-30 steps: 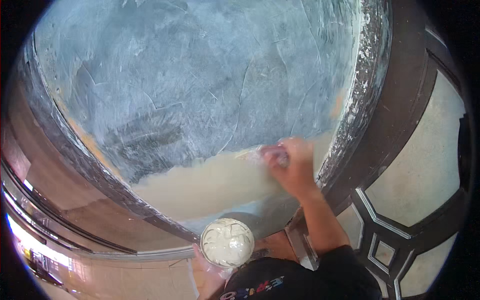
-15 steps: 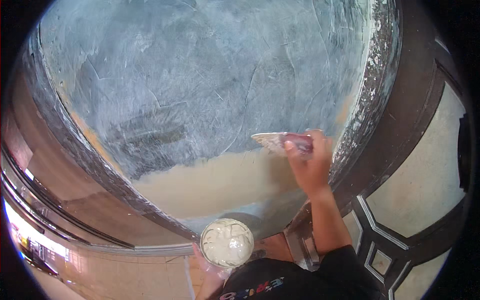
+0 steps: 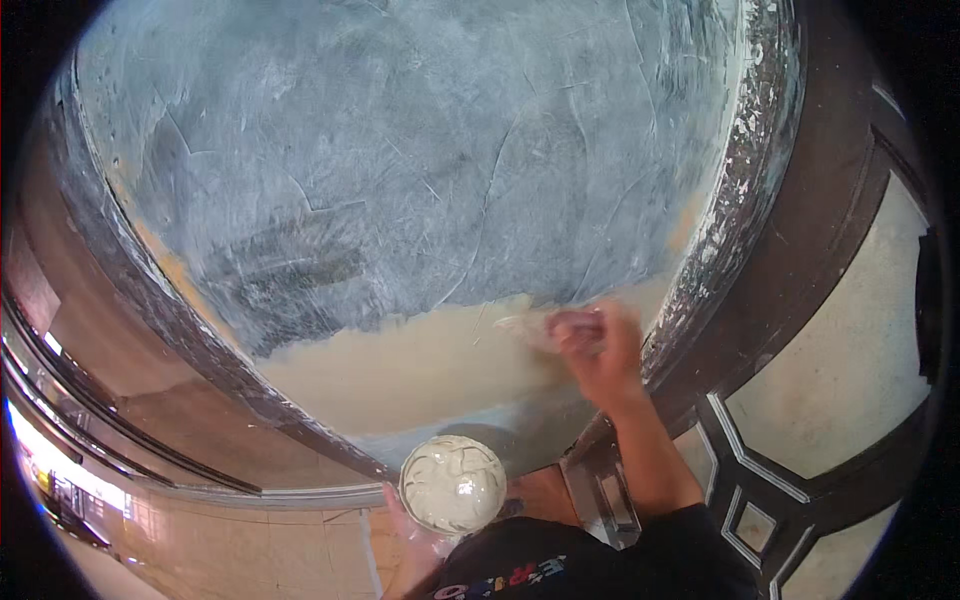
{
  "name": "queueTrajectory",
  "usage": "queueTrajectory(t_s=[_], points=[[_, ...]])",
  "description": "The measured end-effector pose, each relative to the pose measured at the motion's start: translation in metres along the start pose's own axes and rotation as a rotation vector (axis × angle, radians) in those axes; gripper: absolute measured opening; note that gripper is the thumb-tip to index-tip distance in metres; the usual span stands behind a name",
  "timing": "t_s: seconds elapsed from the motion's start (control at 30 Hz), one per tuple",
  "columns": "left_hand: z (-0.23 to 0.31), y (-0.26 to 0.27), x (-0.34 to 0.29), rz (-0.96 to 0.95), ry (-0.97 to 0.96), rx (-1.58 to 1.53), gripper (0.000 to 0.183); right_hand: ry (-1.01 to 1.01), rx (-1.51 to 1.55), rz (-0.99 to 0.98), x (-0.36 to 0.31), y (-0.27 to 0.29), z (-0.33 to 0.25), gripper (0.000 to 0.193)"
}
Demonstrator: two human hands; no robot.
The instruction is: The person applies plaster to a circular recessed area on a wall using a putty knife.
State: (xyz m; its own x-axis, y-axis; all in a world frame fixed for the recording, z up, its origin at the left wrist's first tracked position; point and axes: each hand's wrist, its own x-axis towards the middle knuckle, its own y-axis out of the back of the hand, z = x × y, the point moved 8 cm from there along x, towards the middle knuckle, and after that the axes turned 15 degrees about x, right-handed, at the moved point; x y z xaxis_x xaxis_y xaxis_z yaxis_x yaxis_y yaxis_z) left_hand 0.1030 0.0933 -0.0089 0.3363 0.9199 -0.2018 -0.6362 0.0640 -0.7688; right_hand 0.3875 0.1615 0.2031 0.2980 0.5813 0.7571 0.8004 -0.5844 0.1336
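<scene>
My right hand [image 3: 603,350] is closed around the dark red handle of a putty knife [image 3: 575,330]. Motion smears the hand and the blade, which points left over the beige band [image 3: 420,370] low on the panel. Whether the blade touches the surface I cannot tell. Close to my body, my left hand [image 3: 408,535] grips a round tub [image 3: 452,484] filled with glossy cream putty. The tub hides most of those fingers. Above the beige band, the panel [image 3: 400,180] is blue-grey, with ridges and scratches.
A dark frame [image 3: 745,170] with flaking white paint borders the panel on the right; another dark edge [image 3: 200,350] runs along its left. Brown panelling with pale inlays [image 3: 800,380] stands at far right. A tiled floor [image 3: 240,545] shows at lower left.
My right hand and the putty knife have moved downward and slightly left, from the beige band's upper edge onto the band. My left hand keeps the tub in nearly the same place.
</scene>
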Motion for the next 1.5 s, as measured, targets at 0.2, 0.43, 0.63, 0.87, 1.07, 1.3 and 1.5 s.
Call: queueTrajectory(t_s=[0.2, 0.43, 0.63, 0.87, 1.07, 1.3, 1.5], points=[[0.0, -0.006, 0.0, -0.049, 0.025, -0.095, 0.082, 0.046, -0.092, -0.14, 0.01, -0.022, -0.01, 0.03], [-0.003, 0.012, 0.001, 0.05, -0.008, -0.008, 0.084, 0.151, -0.16, -0.27, -0.007, -0.042, -0.028, 0.023], [0.005, 0.018, -0.008, 0.023, -0.081, -0.029, 0.084, -0.094, 0.148, 0.033, 0.016, -0.014, -0.007, 0.028], [0.01, 0.015, -0.007, 0.04, -0.125, 0.038, 0.085, 0.247, -0.116, -0.29, -0.016, -0.051, -0.019, 0.026], [0.007, 0.017, -0.015, 0.062, -0.055, -0.005, 0.085, -0.032, 0.073, 0.2, 0.011, -0.002, -0.002, 0.036], [0.004, 0.009, -0.008, 0.017, -0.067, 0.041, 0.086, 0.224, -0.208, -0.297, -0.05, -0.059, 0.0, 0.031], [0.014, 0.0, -0.016, -0.009, -0.109, 0.102, 0.085, 0.056, -0.107, -0.163, 0.01, -0.021, -0.012, 0.03]])
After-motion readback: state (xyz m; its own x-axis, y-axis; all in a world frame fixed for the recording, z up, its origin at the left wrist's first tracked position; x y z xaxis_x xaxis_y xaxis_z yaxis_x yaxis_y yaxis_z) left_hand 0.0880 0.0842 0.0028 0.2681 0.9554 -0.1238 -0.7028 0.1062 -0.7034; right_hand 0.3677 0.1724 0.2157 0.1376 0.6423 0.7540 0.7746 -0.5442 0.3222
